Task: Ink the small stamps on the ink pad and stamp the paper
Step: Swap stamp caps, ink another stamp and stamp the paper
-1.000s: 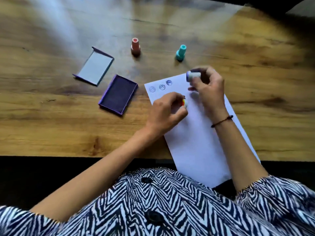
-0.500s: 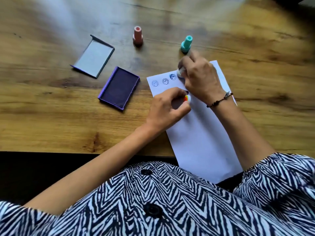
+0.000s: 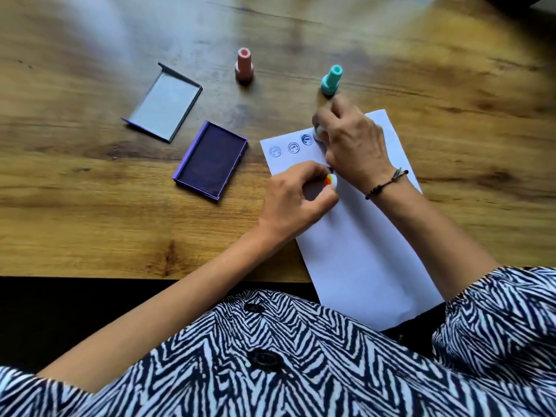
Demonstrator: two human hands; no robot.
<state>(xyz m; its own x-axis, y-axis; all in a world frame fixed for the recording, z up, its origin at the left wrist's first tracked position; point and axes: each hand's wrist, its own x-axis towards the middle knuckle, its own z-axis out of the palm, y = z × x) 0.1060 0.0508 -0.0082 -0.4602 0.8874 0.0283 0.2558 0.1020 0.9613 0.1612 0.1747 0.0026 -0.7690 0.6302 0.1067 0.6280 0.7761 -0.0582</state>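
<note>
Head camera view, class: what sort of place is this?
Probably a home craft desk: a wood-grain table, an open purple ink pad and white paper with round stamp prints.

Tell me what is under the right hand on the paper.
Under the right hand a small white stamp peeks out, pressed to the paper beside three round prints. Its face and any new print are covered.

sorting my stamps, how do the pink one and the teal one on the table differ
The pink stamp stands farther left, alone on bare wood; the teal stamp stands nearer the paper, just beyond the right hand. Colour is the other difference: pink against teal. Both stand upright, untouched, and share the same shape, a narrow handle on a wider base.
</note>
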